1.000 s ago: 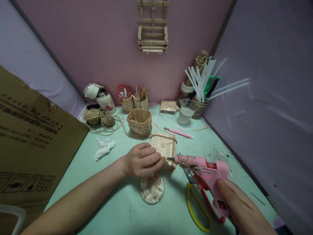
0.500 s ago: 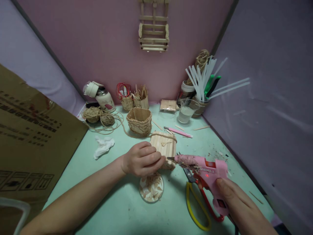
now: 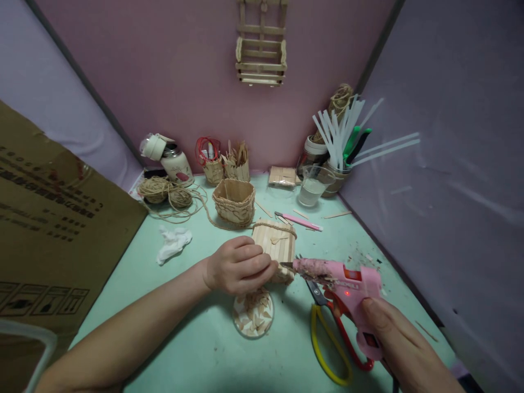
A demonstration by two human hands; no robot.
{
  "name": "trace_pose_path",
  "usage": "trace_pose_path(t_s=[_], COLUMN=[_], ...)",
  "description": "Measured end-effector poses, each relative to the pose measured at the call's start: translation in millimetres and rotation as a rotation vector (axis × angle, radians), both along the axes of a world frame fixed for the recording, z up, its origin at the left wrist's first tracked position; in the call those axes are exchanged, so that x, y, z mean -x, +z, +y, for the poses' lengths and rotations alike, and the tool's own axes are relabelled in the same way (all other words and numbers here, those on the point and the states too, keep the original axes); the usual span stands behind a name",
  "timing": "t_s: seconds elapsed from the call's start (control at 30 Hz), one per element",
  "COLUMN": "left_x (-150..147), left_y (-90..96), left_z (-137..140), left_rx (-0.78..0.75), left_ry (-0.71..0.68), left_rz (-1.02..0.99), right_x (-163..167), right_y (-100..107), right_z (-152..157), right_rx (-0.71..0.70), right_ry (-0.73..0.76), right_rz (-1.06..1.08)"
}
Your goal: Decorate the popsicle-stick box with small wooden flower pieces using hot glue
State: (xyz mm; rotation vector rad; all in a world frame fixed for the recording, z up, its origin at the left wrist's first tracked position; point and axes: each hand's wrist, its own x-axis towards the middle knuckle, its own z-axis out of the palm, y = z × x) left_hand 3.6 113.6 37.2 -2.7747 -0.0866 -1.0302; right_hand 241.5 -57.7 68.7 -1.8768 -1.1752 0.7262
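Note:
A pink hot glue gun (image 3: 327, 274) is in my right hand (image 3: 397, 327), which is wrapped round its handle. A small red light glows on its side, and flakes cling to its front. Its metal nozzle points left, close to the fingertips of my left hand (image 3: 241, 265). Those fingers are curled and pinched; whatever they hold is hidden. Just behind them stands a small box of pale wooden sticks (image 3: 280, 244) with twine along its top edge and a wood chip on its face. Below my left hand lies a round white dish (image 3: 254, 314) of wood chips.
Scissors (image 3: 317, 295) with yellow and red handles lie under the glue gun. Behind are a wood-covered basket (image 3: 233, 202), twine balls (image 3: 153, 189), a pink craft knife (image 3: 301, 220), a cup (image 3: 311, 191) and glue sticks (image 3: 338, 136). A crumpled tissue (image 3: 174, 244) and cardboard box (image 3: 53, 218) are left.
Both hands and the glue gun hold almost the same position. The view has shifted very slightly.

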Motion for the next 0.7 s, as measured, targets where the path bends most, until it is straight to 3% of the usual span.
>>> trace_pose_path(t_s=[0.07, 0.17, 0.43, 0.57, 0.7], left_x=[-2, -4, -2, 0, 0], left_y=[0.1, 0.4, 0.9, 0.9, 3.0], left_z=[0, 0, 0, 1, 2], left_rx=[-0.217, -0.31, -0.315, -0.291, -0.109], left_ry=[-0.028, -0.036, -0.037, -0.017, 0.057], left_rz=[-0.123, -0.173, -0.156, -0.163, -0.214], right_x=[5, 9, 9, 5, -7], right_y=[5, 10, 19, 14, -2], right_z=[2, 3, 5, 4, 1], right_rx=[0.086, 0.13, 0.155, 0.112, 0.037], right_ry=[-0.072, -0.096, -0.043, -0.068, -0.108], right_rz=[0.047, 0.065, 0.059, 0.005, -0.055])
